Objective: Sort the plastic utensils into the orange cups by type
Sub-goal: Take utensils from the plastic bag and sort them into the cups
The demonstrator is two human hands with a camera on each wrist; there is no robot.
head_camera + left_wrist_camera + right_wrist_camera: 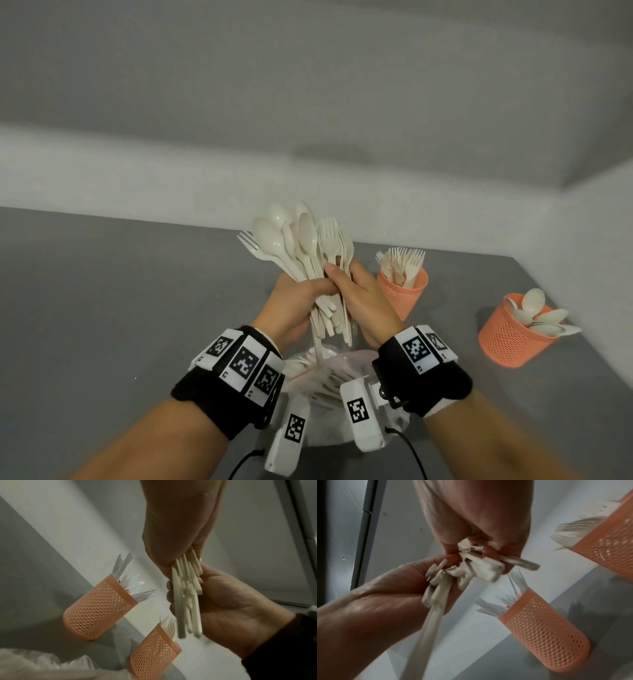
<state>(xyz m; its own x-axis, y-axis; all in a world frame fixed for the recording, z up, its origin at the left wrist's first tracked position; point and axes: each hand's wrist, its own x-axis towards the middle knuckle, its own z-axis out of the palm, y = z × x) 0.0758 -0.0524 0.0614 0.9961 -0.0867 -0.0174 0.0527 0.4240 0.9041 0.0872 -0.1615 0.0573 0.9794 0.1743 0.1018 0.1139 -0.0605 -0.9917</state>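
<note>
Both my hands, left (pixel 297 301) and right (pixel 359 301), grip clamped on one bundle of spoons and forks (pixel 305 250) above bench (pixel 102 308).

The tabletop (pixel 102 308) was grey and met a pale wall along its far and right edges. Two orange mesh cups stood on it toward the far right corner: the fork cup (pixel 403 291) nearer the far edge, the spoon cup (pixel 510 337) close to the right edge. A clear plastic bag (pixel 329 373) holding utensils lay at the near edge.
</note>
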